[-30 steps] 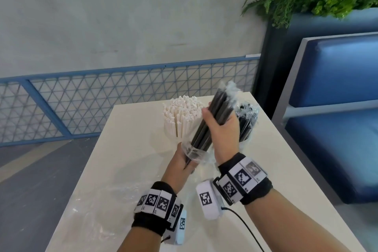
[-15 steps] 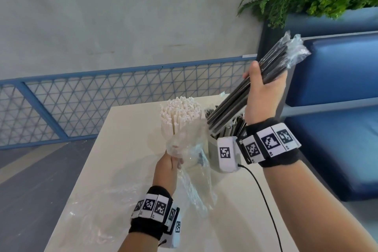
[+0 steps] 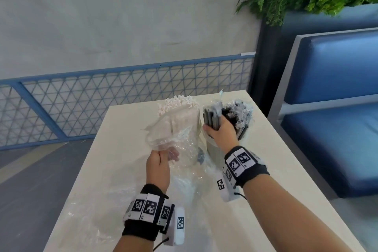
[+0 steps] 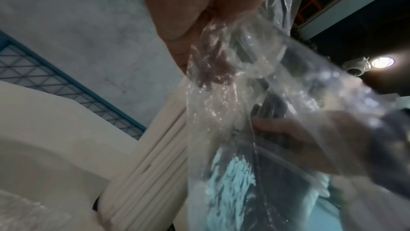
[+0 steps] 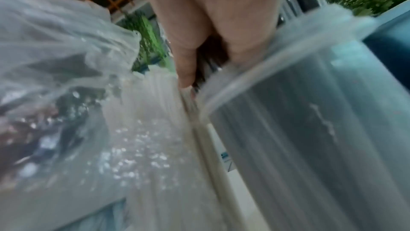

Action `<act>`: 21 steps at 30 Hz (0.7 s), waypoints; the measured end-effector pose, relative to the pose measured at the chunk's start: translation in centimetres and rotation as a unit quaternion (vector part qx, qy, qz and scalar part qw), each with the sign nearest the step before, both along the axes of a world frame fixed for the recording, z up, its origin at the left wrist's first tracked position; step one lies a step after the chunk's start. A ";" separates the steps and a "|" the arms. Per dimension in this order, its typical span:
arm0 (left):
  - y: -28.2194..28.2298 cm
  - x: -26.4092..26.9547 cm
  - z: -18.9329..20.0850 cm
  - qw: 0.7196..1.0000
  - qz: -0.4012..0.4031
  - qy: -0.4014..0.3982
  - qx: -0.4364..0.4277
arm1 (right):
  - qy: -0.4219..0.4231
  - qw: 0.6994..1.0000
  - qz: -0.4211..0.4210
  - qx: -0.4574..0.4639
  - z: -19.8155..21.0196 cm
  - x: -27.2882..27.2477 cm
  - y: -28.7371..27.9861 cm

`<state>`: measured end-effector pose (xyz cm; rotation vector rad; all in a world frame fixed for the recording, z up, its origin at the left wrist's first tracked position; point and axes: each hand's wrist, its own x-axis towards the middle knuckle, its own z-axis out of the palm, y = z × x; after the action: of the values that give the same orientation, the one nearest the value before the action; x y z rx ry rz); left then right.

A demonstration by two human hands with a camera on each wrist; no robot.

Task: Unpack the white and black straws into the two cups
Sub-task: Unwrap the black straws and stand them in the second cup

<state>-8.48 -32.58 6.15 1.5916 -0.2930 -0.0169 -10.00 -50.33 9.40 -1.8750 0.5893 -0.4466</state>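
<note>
right hand [image 3: 222,133] | lowered from high right | black straws [image 3: 212,117] now upright in right cup [image 5: 310,138]

At the frame's centre, two cups stand side by side on the table [image 3: 114,170]: the left cup [image 3: 195,127] holds the white straws [image 3: 178,105], the right cup [image 3: 213,146] the black straws [image 3: 239,112]. The left hand [image 3: 158,162] sits below the left cup with a plastic bag [image 3: 163,135] above it; the right hand [image 3: 222,132] is over the right cup.

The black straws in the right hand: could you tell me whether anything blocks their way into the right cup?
Nothing visible does. The right hand grips the black straws directly above the right cup, which already holds black straws. The empty plastic bag hangs from the left hand, off to the side.
</note>
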 end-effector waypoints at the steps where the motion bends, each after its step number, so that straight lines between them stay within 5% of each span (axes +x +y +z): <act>1: 0.2 0.1 -0.1 1.000 0.004 -0.001 -0.002 | 0.026 1.000 0.011 -0.007 -0.3 0.0 0.1; 6: 1.5 0.0 0.1 0.999 0.021 0.008 -0.043 | 0.071 0.994 0.008 -0.084 0.1 0.1 -0.6; 12: 3.8 0.4 -1.0 0.990 0.072 0.048 -0.109 | -0.224 0.961 -0.031 -0.160 -0.3 -4.9 2.1; 14: 4.0 0.1 -1.6 0.987 0.079 0.069 -0.118 | -0.233 0.966 -0.019 -0.114 -2.3 -6.5 3.1; 17: 3.5 -1.0 -2.0 0.982 0.093 0.097 -0.129 | -0.113 0.991 0.071 0.022 -5.1 -7.8 3.9; 21: 3.2 -1.8 -2.6 0.978 0.067 0.147 -0.131 | 0.017 0.951 0.161 0.263 -7.7 -8.4 4.3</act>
<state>-10.24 -29.35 3.52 1.3222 0.0440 -0.1045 -18.36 -46.06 1.68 -1.4266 0.3669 -0.0302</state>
